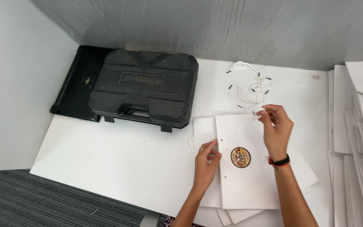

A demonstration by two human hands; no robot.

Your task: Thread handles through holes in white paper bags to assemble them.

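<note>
A flat white paper bag (248, 180) with a round brown-and-gold sticker (240, 157) lies on the white table (118, 155), on top of other white sheets. My left hand (206, 162) presses down on the bag's left edge near two punched holes. My right hand (276, 128) is at the bag's top right corner, pinching the end of a white cord (258, 112) with its fingertips. More white cords with black tips (253, 86) lie tangled just beyond the bag.
A black plastic tool case (145, 86) sits at the back left on a flat black mat (74, 82). Stacks of white paper bags (358, 126) fill the right edge. Grey walls close in the back and left; striped carpet (43, 197) lies below.
</note>
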